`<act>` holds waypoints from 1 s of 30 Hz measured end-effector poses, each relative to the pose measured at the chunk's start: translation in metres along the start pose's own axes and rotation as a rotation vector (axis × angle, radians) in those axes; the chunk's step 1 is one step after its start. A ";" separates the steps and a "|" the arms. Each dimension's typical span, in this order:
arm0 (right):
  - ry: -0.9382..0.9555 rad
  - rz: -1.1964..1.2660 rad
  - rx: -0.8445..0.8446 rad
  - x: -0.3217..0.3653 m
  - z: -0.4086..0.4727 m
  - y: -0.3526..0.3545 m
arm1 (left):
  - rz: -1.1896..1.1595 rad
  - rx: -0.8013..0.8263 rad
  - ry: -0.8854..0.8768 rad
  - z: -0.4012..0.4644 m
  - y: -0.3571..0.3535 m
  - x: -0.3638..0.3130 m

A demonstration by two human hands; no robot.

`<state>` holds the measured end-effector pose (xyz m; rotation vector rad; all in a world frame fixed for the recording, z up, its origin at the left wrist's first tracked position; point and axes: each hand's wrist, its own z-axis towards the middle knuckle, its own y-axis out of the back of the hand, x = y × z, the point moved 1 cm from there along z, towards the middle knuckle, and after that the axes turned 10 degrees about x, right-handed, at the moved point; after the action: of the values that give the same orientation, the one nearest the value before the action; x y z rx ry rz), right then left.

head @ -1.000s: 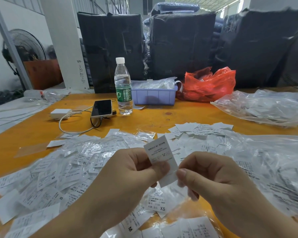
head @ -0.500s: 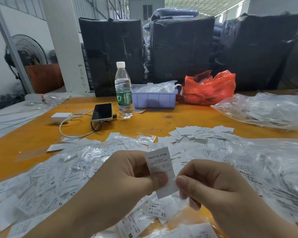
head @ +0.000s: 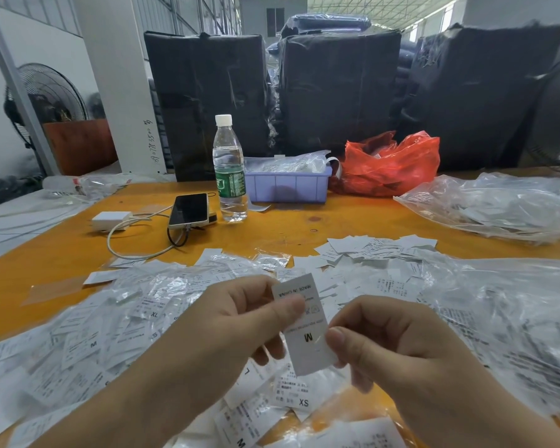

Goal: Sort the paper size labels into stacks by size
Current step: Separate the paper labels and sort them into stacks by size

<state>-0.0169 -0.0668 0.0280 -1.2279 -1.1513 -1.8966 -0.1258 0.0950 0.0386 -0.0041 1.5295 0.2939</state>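
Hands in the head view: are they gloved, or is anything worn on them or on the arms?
Both are bare. The left hand and the right hand show no gloves, rings or watch. The forearms are uncovered as far as the frame shows, no sleeve in view. Fingernails are short and unpainted.

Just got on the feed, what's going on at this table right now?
A person is sorting paper size labels by hand. The left hand and the right hand together pinch one label above the orange table; it reads M and MADE IN CHINA. Under the hands lies a loose heap of mixed labels, with XL, M, L and XS showing. No tidy stacks by size are visible yet.
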 end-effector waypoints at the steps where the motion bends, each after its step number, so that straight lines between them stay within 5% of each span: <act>1: 0.000 0.007 -0.001 0.000 0.000 0.000 | -0.006 -0.035 -0.012 0.000 0.001 0.001; 11: 0.035 0.030 -0.054 -0.004 0.000 0.002 | 0.075 -0.102 -0.120 -0.001 -0.003 0.003; 30: -0.042 0.228 0.003 -0.004 0.005 -0.003 | -0.019 -0.084 -0.046 0.006 -0.009 0.012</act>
<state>-0.0158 -0.0608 0.0245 -1.3424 -0.9883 -1.7065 -0.1183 0.0898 0.0252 -0.0771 1.4700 0.3406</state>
